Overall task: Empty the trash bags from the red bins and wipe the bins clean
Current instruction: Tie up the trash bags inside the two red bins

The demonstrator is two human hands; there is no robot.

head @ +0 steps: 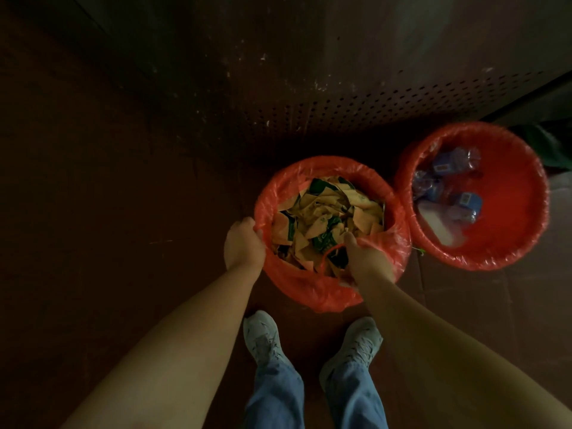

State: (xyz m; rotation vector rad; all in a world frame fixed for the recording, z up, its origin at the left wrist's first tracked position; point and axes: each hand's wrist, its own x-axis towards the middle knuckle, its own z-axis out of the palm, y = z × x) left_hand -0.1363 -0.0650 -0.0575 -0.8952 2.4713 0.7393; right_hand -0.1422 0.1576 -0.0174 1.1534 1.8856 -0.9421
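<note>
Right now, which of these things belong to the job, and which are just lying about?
Part of the job:
red plastic trash bag full of brown paper scraps, gripped by left hand and right hand
second red round bin, lined, holding blue-labelled plastic bottles

Just there:
pale grey sneakers
dark perforated panel

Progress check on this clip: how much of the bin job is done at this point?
Done: nothing visibly finished; both bags sit in their bins. In hand: the left hand and right hand hold the near bag at its rim, with paper waste inside. Left: lifting it out, emptying the second bin of its bottles, and wiping both bins.
</note>
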